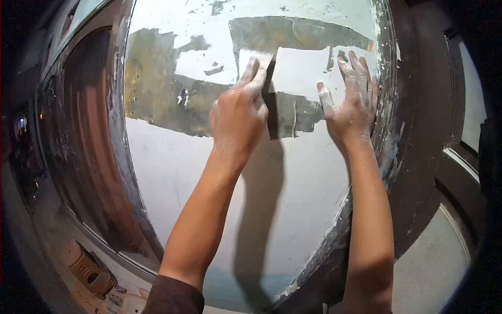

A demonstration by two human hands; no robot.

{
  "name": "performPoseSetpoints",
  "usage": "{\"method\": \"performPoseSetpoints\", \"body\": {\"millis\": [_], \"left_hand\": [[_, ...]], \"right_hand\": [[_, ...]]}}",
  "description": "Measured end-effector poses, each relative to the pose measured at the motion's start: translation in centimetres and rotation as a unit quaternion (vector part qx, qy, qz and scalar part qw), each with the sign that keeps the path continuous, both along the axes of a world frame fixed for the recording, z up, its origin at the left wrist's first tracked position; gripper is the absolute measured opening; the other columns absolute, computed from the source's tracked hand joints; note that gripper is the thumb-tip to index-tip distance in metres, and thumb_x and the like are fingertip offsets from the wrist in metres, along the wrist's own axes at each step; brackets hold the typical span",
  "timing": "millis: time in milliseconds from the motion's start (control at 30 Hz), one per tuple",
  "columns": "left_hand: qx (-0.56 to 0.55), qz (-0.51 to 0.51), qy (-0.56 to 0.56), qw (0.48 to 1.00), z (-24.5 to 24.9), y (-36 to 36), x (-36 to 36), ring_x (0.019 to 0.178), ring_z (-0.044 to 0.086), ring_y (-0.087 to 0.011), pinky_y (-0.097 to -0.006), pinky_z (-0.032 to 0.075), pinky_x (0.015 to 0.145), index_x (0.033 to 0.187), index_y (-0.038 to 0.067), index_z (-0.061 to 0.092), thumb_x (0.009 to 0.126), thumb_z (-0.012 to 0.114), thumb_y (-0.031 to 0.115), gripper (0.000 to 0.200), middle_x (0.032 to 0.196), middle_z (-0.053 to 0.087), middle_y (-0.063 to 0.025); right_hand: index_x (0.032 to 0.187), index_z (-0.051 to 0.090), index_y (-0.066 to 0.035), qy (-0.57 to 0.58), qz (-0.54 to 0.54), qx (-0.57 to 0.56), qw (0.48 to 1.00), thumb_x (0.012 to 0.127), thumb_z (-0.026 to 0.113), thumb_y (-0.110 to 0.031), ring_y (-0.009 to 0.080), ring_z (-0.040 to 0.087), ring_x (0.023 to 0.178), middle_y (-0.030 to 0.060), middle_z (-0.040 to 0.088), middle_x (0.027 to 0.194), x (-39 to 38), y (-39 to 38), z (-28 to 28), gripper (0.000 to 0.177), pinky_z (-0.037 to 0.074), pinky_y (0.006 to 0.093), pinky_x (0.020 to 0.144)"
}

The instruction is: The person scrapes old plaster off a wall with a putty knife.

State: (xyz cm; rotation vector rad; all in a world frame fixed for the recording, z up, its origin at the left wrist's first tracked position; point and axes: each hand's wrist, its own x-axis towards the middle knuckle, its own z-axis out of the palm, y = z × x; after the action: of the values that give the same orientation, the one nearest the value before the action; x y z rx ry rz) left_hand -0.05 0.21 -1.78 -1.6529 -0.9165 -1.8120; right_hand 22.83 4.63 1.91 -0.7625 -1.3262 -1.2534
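Note:
My left hand (241, 110) is closed round a flat, pale scraper (255, 53), its wide edge against the wall panel (209, 162). White dust coats the fingers of that hand. To the right, my right hand (353, 102) lies spread on the panel near its right edge, fingers apart and dusty, with no tool in it. A band of bare grey-brown surface (162, 99) crosses the upper panel, broken by ragged patches of white coating (298, 68). Below the band the white coating is smooth and continuous.
A dark frame (389, 104), spattered white, borders the panel on the right. Beyond it stands dark panelling (426, 141). Dark wood with a reddish sheen (94, 120) is at left. A brown ridged object (89, 267) lies low at left. My arm casts a shadow on the panel.

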Motion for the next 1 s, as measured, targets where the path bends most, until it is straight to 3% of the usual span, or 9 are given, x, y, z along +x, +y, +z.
{"method": "performPoseSetpoints", "body": {"millis": [100, 200, 233, 333, 367, 700, 767, 1000], "left_hand": [[0.002, -0.004, 0.010, 1.000, -3.6, -0.5, -0.4, 0.126, 0.067, -0.0290, -0.0359, 0.056, 0.100, 0.136, 0.010, 0.070, 0.091, 0.059, -0.006, 0.049, 0.148, 0.061, -0.0082], [-0.093, -0.011, -0.003, 0.996, -6.7, -1.0, -0.4, 0.126, 0.067, -0.0263, -0.0335, 0.058, 0.098, 0.137, 0.014, 0.070, 0.087, 0.060, -0.008, 0.055, 0.149, 0.061, -0.0050], [-0.060, 0.012, 0.006, 0.998, -7.5, -0.7, -0.4, 0.125, 0.068, -0.0246, -0.0328, 0.058, 0.096, 0.137, 0.014, 0.070, 0.085, 0.061, -0.008, 0.057, 0.150, 0.060, -0.0025], [-0.067, 0.010, 0.008, 0.998, -7.7, -0.5, -0.3, 0.126, 0.068, -0.0246, -0.0336, 0.058, 0.097, 0.137, 0.013, 0.070, 0.084, 0.062, -0.009, 0.058, 0.151, 0.060, -0.0028], [-0.078, -0.005, 0.004, 0.997, -7.5, -0.5, -0.3, 0.126, 0.067, -0.0249, -0.0337, 0.058, 0.097, 0.137, 0.013, 0.069, 0.084, 0.062, -0.010, 0.058, 0.151, 0.059, -0.0033], [-0.062, 0.018, 0.007, 0.998, -6.4, 0.1, -0.1, 0.125, 0.068, -0.0254, -0.0324, 0.058, 0.097, 0.138, 0.013, 0.069, 0.088, 0.061, -0.009, 0.054, 0.151, 0.059, -0.0045], [-0.054, 0.023, 0.003, 0.998, -6.5, 0.7, -0.3, 0.103, 0.074, -0.0260, -0.0384, 0.062, 0.078, 0.140, 0.025, 0.067, 0.084, 0.065, 0.001, 0.061, 0.155, 0.055, 0.0106], [-0.056, 0.055, 0.019, 0.997, -5.7, 1.0, -0.5, 0.103, 0.074, -0.0264, -0.0388, 0.061, 0.078, 0.140, 0.025, 0.067, 0.082, 0.065, 0.000, 0.063, 0.156, 0.054, 0.0092]], "right_hand": [[0.147, 0.055, -0.015, 0.010, -0.001, 0.003, 1.000, 0.092, 0.070, -0.047, 0.0291, 0.031, 0.156, 0.0081, 0.044, 0.163, -0.1, 0.1, -0.1, 0.065, 0.017, 0.0551, 0.129], [0.148, 0.055, -0.011, -0.006, 0.006, 0.014, 1.000, 0.093, 0.071, -0.041, 0.0326, 0.034, 0.155, 0.0112, 0.045, 0.163, -0.1, 0.0, 0.0, 0.065, 0.019, 0.0543, 0.128], [0.148, 0.055, -0.011, -0.005, 0.006, 0.015, 1.000, 0.093, 0.071, -0.041, 0.0326, 0.034, 0.155, 0.0112, 0.045, 0.163, -0.1, 0.0, 0.1, 0.065, 0.019, 0.0543, 0.128], [0.148, 0.055, -0.011, -0.005, -0.002, 0.011, 1.000, 0.094, 0.071, -0.041, 0.0334, 0.035, 0.154, 0.0120, 0.046, 0.162, -0.2, -0.3, 0.0, 0.064, 0.022, 0.0543, 0.127], [0.148, 0.055, -0.015, 0.001, 0.013, 0.000, 1.000, 0.092, 0.069, -0.047, 0.0289, 0.030, 0.157, 0.0082, 0.044, 0.164, 0.1, 0.2, 0.0, 0.066, 0.016, 0.0553, 0.129], [0.145, 0.056, -0.014, -0.002, 0.011, 0.013, 1.000, 0.091, 0.070, -0.048, 0.0290, 0.033, 0.155, 0.0084, 0.045, 0.163, 0.1, 0.3, 0.1, 0.066, 0.018, 0.0549, 0.128], [0.146, 0.056, -0.014, -0.003, 0.008, 0.012, 1.000, 0.091, 0.070, -0.048, 0.0291, 0.033, 0.155, 0.0086, 0.045, 0.163, 0.1, 0.1, 0.1, 0.066, 0.018, 0.0549, 0.128], [0.146, 0.055, -0.014, -0.002, 0.010, 0.008, 1.000, 0.091, 0.070, -0.047, 0.0290, 0.032, 0.156, 0.0087, 0.044, 0.163, 0.1, 0.4, 0.0, 0.065, 0.017, 0.0555, 0.129]]}}
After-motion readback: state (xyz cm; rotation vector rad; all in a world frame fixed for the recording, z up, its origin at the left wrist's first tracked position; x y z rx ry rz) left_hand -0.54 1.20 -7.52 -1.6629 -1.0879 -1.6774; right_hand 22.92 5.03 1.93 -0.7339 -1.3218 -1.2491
